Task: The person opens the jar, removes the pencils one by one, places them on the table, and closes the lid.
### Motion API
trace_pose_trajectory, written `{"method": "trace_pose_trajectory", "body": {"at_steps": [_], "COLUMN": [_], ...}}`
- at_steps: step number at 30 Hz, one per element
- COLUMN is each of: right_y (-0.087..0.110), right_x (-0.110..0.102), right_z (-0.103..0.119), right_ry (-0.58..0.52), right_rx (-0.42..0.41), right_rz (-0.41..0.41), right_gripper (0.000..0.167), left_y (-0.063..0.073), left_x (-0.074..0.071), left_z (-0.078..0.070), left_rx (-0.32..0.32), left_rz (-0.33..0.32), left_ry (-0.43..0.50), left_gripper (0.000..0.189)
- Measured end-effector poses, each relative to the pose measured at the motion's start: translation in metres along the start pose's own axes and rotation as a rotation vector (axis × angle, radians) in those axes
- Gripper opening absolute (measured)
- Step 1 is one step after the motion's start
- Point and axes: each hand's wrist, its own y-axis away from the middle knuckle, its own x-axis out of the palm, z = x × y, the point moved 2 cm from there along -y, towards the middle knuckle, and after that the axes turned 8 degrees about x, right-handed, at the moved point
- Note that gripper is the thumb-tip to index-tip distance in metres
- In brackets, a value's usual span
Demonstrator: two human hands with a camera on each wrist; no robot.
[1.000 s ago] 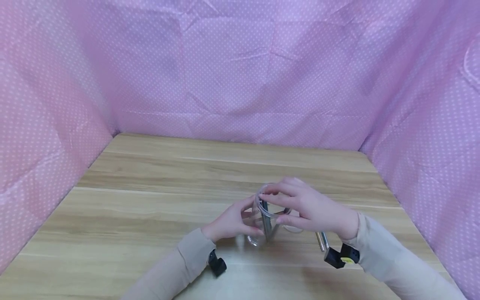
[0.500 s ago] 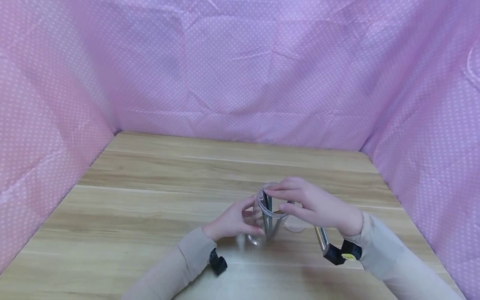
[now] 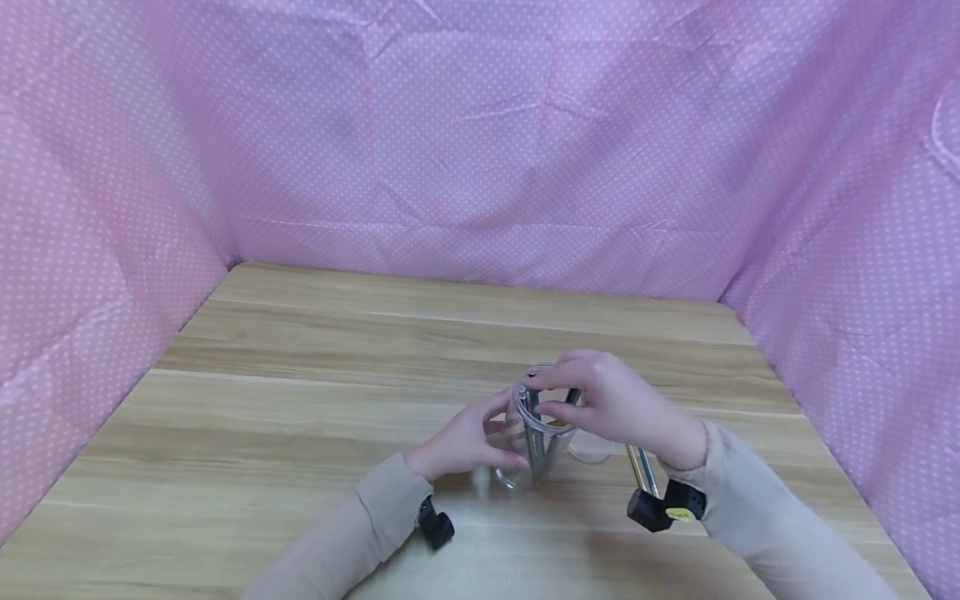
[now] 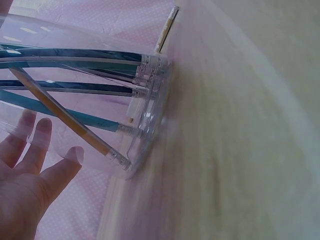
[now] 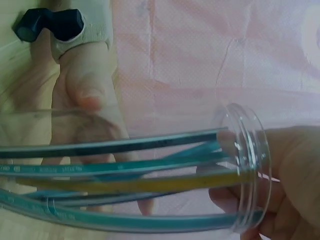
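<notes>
A clear plastic jar (image 3: pixel 517 467) stands tilted slightly on the table, with several pencils (image 4: pixel 95 90) inside, mostly dark and teal, one yellow. Their eraser ends are at the jar's base. My left hand (image 3: pixel 468 442) holds the jar's side, thumb in front and fingers around the back. At the mouth is my right hand (image 3: pixel 611 400), its index finger and thumb bent over the rim by the pencil tops. In the right wrist view its curled fingers (image 5: pixel 295 175) are partly seen through the rim; whether they pinch a pencil is unclear.
A round clear lid (image 3: pixel 591 450) lies right of the jar. Two loose pencils (image 3: pixel 640 468), one gold and one bluish, lie on the wooden table (image 3: pixel 300 400) near the right wrist. Pink dotted cloth (image 3: pixel 480 150) encloses the back and sides.
My right hand's fingers have drawn in over the jar's mouth, and index finger and thumb have bent more. The right wrist shifted slightly left. My left hand stays on the jar.
</notes>
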Motion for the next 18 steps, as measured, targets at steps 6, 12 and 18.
{"method": "trace_pose_trajectory", "body": {"at_steps": [6, 12, 18], "right_y": [-0.0027, -0.0027, -0.0021], "right_x": [0.0039, 0.0086, 0.0081], "right_z": [0.0013, -0.0030, -0.0055], "right_ry": [-0.040, -0.070, -0.135], "right_rx": [0.092, 0.060, 0.038], "right_rz": [-0.053, -0.097, -0.103], "right_gripper": [0.026, 0.024, 0.023], "left_y": [0.0000, 0.0012, 0.0010], "left_x": [-0.0005, -0.0001, 0.0001], "left_z": [-0.0003, -0.0002, 0.0005], "left_rx": [-0.001, 0.006, -0.001], "left_rz": [-0.004, 0.005, 0.000], "left_ry": [0.004, -0.002, -0.003], "left_gripper": [0.088, 0.089, 0.088]}}
